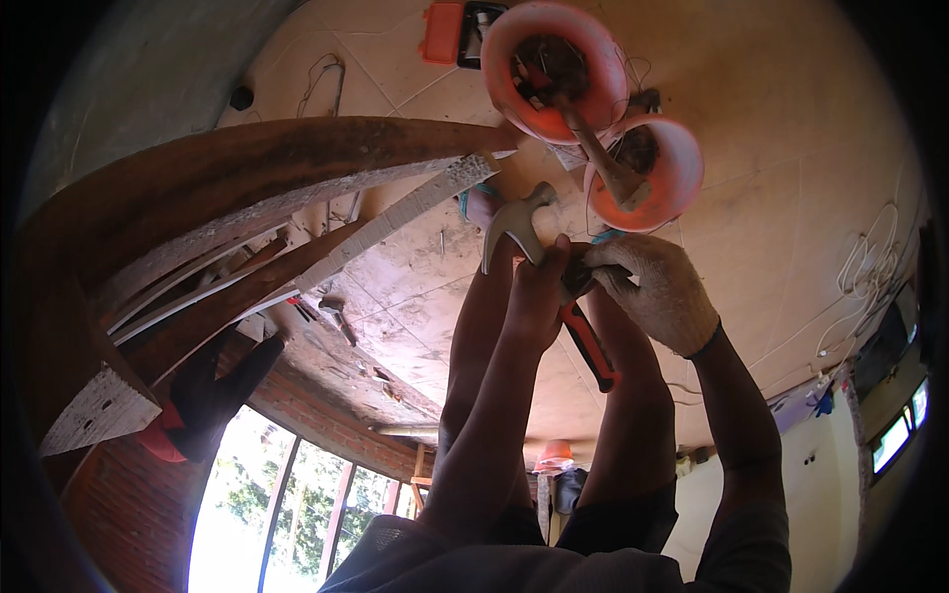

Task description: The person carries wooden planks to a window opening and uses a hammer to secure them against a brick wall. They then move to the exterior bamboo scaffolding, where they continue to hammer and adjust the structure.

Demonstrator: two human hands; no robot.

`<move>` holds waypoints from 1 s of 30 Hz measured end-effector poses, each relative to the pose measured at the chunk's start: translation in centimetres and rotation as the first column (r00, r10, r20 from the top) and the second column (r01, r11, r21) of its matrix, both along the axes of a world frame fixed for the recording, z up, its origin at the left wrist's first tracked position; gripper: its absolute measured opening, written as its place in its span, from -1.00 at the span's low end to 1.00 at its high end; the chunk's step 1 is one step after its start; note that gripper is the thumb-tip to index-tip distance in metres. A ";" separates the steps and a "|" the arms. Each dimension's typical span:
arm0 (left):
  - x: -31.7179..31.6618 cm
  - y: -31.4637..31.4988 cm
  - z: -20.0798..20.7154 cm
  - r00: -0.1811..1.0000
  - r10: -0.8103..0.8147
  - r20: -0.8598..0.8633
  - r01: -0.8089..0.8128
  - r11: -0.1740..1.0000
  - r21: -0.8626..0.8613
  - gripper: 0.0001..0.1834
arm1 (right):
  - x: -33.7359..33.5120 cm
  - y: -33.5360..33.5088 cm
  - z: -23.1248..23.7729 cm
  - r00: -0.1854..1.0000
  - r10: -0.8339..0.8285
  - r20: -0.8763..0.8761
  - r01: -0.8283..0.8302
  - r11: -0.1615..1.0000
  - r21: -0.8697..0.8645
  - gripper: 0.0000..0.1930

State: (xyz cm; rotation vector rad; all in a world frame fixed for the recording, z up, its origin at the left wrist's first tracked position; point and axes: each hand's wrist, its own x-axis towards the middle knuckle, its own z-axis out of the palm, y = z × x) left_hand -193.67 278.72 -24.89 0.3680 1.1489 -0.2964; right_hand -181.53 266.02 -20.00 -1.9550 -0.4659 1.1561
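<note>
A claw hammer (pixel 516 223) with a grey metal head and a red and black handle is held out in front of my knees. My bare left hand (pixel 540 295) is closed around it just below the head, thumb up along the neck. The handle slants down to the right, its end free. My right hand (pixel 656 287), in a pale work glove, is beside the left one, its fingers curled in a pinch by the hammer's neck. Whatever lies between those gloved fingertips is too small or hidden to tell.
Two orange buckets (pixel 499 94) stand ahead, with a wooden-handled tool (pixel 605 163) leaning across them. An open orange case (pixel 442 33) lies behind. Large wooden beams (pixel 247 148) and a board (pixel 400 212) fill the left. A white cable (pixel 865 262) coils at the right.
</note>
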 end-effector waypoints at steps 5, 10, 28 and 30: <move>0.1 -0.1 -0.1 0.998 0.028 0.050 -0.028 1.000 0.003 -0.58 | 1.3 -0.2 0.4 0.997 -0.063 -0.052 0.065 0.997 0.028 -0.82; 0.7 0.2 0.3 0.990 0.088 0.111 -0.088 0.996 -0.008 -0.51 | 2.6 0.0 1.2 0.982 -0.055 -0.178 0.068 0.995 0.069 -0.84; 2.4 0.9 -0.6 0.973 0.189 0.134 -0.182 0.981 -0.061 -0.57 | 2.5 0.4 1.7 0.981 -0.192 -0.001 0.191 0.975 0.113 -0.84; 2.5 1.2 -0.7 0.975 0.188 0.122 -0.182 0.981 -0.061 -0.57 | 4.0 0.0 1.4 0.934 -0.323 -0.154 0.342 0.933 0.115 -0.85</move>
